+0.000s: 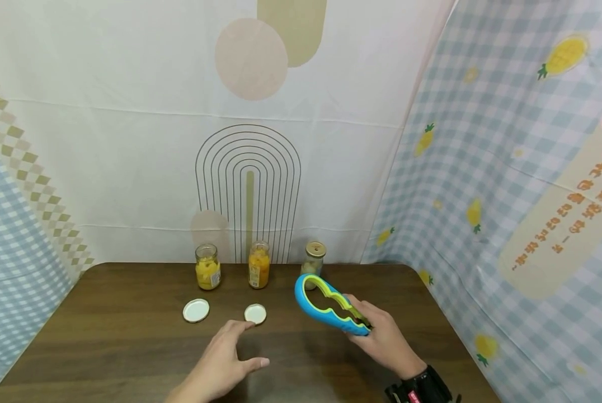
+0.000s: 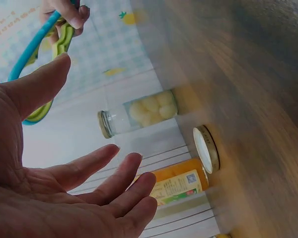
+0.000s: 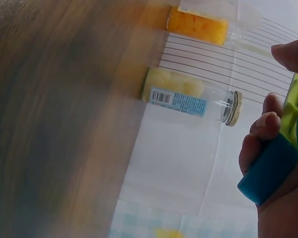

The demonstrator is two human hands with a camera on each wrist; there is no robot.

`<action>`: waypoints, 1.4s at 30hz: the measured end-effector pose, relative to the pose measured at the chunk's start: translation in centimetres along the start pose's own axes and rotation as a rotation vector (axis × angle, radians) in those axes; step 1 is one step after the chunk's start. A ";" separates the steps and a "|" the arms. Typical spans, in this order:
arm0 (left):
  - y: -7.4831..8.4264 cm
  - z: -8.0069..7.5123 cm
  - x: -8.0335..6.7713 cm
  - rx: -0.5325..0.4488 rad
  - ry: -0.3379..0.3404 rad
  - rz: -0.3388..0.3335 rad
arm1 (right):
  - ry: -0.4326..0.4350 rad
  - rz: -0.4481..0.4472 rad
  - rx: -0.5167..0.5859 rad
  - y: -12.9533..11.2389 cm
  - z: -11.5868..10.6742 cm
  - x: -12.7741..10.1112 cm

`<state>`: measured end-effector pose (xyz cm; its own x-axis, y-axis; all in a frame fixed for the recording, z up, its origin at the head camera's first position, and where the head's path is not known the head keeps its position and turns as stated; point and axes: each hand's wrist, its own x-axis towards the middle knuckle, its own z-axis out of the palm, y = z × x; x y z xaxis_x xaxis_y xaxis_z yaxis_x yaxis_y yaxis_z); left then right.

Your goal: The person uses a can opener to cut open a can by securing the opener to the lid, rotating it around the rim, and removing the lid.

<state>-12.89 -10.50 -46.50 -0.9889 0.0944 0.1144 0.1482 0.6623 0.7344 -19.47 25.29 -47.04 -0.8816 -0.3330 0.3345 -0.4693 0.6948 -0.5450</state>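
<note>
My right hand [image 1: 384, 341] grips a blue and lime-green jar opener [image 1: 331, 319] by its handles, its loop pointing left above the table. Behind that loop stands a glass jar [image 1: 311, 264] of pale round fruit, its gold lid on; the opener partly covers it in the head view. My left hand [image 1: 217, 364] hovers with fingers spread and thumb apart, holding nothing. Just beyond its fingertips a small lid [image 1: 255, 315] lies white side up. In the left wrist view the pale-fruit jar [image 2: 151, 110] stands beyond the hand.
An open jar of orange fruit [image 1: 259, 270] stands at the back middle. Left of it is an open jar of yellow fruit [image 1: 207, 272], with a larger white-sided lid [image 1: 196, 310] in front. A printed cloth [image 1: 145, 168] hangs behind the brown table [image 1: 130, 336].
</note>
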 end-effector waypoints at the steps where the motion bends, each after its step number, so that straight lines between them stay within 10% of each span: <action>1: 0.1 0.0 0.0 0.000 0.001 0.006 | 0.000 0.000 0.000 0.0 0.0 0.0; 17: 1.0 1.5 2.2 -0.089 0.007 0.024 | 0.013 -0.045 -0.035 0.2 0.1 0.2; 24: 1.5 3.9 6.1 -0.244 -0.002 -0.025 | 0.029 -0.039 -0.038 0.5 0.0 0.1; 42: 1.3 11.4 16.6 -0.264 0.021 -0.075 | 0.027 0.025 -0.063 1.6 -0.4 -0.4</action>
<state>-29.21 0.38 -51.29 -0.9972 0.0358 0.0651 0.0742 0.4498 0.8900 -19.85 26.76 -47.75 -0.8908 -0.2987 0.3423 -0.4424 0.7416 -0.5043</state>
